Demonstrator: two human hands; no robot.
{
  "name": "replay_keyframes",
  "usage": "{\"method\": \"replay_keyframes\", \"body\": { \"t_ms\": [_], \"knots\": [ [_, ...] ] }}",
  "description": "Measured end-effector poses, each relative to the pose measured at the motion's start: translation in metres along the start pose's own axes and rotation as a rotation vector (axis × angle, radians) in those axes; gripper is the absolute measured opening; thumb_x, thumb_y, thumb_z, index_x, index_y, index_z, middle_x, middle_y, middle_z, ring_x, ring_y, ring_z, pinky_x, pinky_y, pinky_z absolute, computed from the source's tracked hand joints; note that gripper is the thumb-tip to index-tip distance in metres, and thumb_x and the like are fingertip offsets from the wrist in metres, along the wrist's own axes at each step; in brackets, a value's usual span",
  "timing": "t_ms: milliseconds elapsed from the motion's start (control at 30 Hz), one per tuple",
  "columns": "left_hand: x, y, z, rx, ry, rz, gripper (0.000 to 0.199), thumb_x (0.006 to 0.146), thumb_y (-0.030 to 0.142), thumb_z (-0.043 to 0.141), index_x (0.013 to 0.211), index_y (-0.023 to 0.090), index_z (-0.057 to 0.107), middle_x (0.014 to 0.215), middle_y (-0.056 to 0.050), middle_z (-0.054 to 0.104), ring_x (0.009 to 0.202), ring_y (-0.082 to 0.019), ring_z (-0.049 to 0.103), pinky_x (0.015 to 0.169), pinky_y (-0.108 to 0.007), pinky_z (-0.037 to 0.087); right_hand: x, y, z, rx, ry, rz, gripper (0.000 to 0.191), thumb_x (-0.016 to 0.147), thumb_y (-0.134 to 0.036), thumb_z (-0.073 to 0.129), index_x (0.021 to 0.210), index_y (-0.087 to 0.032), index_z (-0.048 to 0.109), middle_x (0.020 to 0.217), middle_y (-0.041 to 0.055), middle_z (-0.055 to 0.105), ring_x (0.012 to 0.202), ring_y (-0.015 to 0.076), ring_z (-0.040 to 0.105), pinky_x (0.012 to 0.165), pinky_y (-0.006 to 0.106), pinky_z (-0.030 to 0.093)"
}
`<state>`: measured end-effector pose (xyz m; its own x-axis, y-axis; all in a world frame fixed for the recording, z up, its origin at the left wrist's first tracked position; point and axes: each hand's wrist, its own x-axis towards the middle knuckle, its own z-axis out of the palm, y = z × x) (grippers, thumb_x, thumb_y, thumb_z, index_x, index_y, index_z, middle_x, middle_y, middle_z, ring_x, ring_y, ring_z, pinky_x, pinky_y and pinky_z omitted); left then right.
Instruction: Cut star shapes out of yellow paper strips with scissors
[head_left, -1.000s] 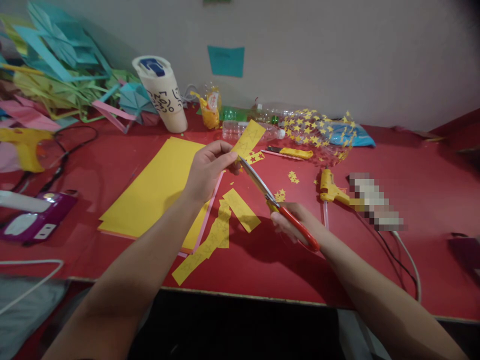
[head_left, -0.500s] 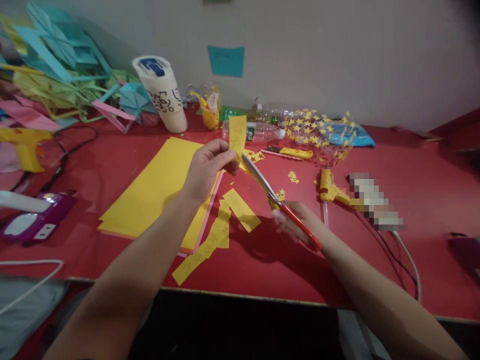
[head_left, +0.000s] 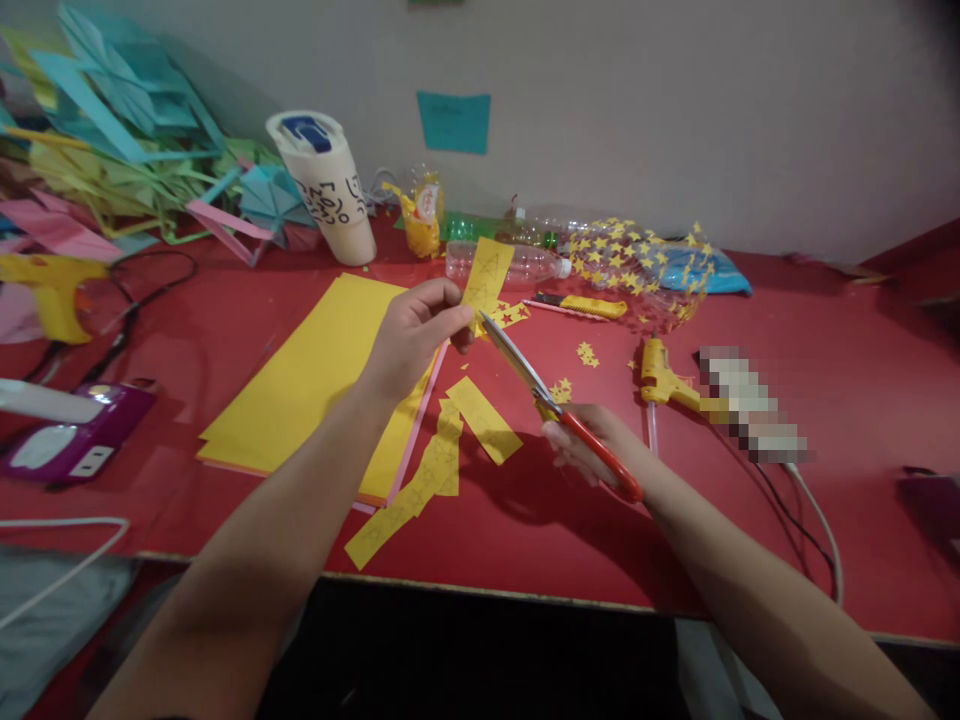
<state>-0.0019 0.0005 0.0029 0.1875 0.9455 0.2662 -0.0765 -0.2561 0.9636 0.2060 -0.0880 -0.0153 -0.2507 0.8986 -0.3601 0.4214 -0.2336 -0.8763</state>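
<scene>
Head view: above the table (head_left: pixel 570 545), your left hand (head_left: pixel 412 335) is pinching a yellow strip (head_left: pixel 484 290), your right hand (head_left: pixel 609 430) is gripping scissors (head_left: pixel 517 352); you're apparently cutting along pencil lines, the next snip likely needing that strip steady.

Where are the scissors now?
In the head view, the scissors sit just right of centre in the right hand, pointing up-left toward the yellow strip pinched in the left hand.

Bare hands (head_left: pixel 412 335) (head_left: pixel 609 435), bare wrists (head_left: pixel 377 385), bare forearms (head_left: pixel 289 520)
</scene>
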Motion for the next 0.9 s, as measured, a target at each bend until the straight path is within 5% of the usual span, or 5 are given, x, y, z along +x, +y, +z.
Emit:
{"method": "replay_keyframes", "body": {
  "t_ms": [100,267,900],
  "knots": [
    [0.000,0.000,0.000,-0.025,-0.004,-0.016,0.012,0.071,0.021,0.061,0.061,0.019,0.055,0.051,0.004,0.054,0.047,-0.008,0.053,0.052,-0.024,0.048,0.001,0.001,0.000,0.018,0.001,-0.004,0.052,0.064,-0.067,0.065,0.057,-0.021,0.042,0.039,-0.0096,0.039,0.028,0.0058,0.037,0.039,0.024,0.042],
    [-0.002,0.002,0.001,-0.042,-0.066,-0.064,0.012,0.070,0.019,0.061,0.058,0.017,0.059,0.054,0.002,0.057,0.051,-0.008,0.055,0.054,-0.023,0.050,0.000,-0.001,0.001,0.017,0.025,0.008,0.051,0.065,-0.067,0.064,0.058,-0.021,0.045,0.040,-0.0073,0.043,0.028,0.0063,0.037,0.032,0.021,0.031],
    [-0.005,-0.004,0.011,-0.095,0.015,-0.013,0.009,0.073,0.020,0.060,0.065,0.018,0.057,0.056,0.003,0.058,0.052,-0.007,0.055,0.057,-0.023,0.050,-0.003,-0.005,0.000,0.034,-0.022,-0.017,0.053,0.065,-0.069,0.062,0.059,-0.020,0.042,0.045,-0.0066,0.045,0.030,0.0054,0.038,0.035,0.022,0.031]
  ]
}}
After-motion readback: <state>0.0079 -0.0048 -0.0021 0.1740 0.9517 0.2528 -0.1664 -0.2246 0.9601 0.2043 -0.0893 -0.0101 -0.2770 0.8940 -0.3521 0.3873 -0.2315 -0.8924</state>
